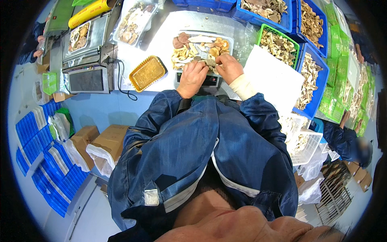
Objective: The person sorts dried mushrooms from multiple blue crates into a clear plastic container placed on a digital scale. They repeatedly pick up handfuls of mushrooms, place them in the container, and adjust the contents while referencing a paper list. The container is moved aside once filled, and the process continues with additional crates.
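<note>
A clear plastic tray (232,45) filled with sorted dried mushrooms lies in front of me on a digital scale (210,81). Round brown caps (178,42) fill its far left corner, pale yellowish pieces (181,55) the left side, and orange-brown caps (221,44) the right. My left hand (193,75) is at the tray's near edge, its bent fingertips on greyish mushroom slices (211,62). Just right of it, my right hand (230,68) touches the same slices with thumb and fingers bent together. Whether either hand grips a slice is hidden by the fingers.
A gold tray (147,73) lies left of the scale. Beyond it are a wrapping machine (86,54) with a cable and another filled tray (133,24). Blue crates (313,81), a green basket (276,45) and a white sheet (272,75) are right. Co-workers are at both sides.
</note>
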Tool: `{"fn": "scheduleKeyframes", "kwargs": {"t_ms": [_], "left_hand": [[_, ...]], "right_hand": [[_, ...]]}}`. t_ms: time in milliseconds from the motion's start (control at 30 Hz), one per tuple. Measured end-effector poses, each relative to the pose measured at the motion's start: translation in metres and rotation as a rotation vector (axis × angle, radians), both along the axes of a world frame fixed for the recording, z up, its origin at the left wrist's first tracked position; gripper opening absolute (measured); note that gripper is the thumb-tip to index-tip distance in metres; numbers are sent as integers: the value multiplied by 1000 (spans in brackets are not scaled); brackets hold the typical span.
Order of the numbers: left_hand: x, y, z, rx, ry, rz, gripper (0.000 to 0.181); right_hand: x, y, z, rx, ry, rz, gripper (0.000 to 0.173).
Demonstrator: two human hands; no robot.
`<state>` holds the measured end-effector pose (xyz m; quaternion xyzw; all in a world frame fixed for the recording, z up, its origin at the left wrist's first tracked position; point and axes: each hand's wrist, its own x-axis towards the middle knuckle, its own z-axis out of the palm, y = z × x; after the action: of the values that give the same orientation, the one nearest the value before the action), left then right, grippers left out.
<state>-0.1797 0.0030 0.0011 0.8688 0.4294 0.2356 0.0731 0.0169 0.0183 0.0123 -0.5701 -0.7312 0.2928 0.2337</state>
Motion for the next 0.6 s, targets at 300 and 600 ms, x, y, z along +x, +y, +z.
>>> {"fn": "scheduleKeyframes", "kwargs": {"t_ms": [300, 600], "left_hand": [[0, 1, 9, -3, -88, 28, 29], [-52, 14, 39, 48, -297, 397, 25]], "right_hand": [[-2, 0, 4, -35, 27, 1, 11], [6, -7, 9, -27, 130, -38, 12]]}}
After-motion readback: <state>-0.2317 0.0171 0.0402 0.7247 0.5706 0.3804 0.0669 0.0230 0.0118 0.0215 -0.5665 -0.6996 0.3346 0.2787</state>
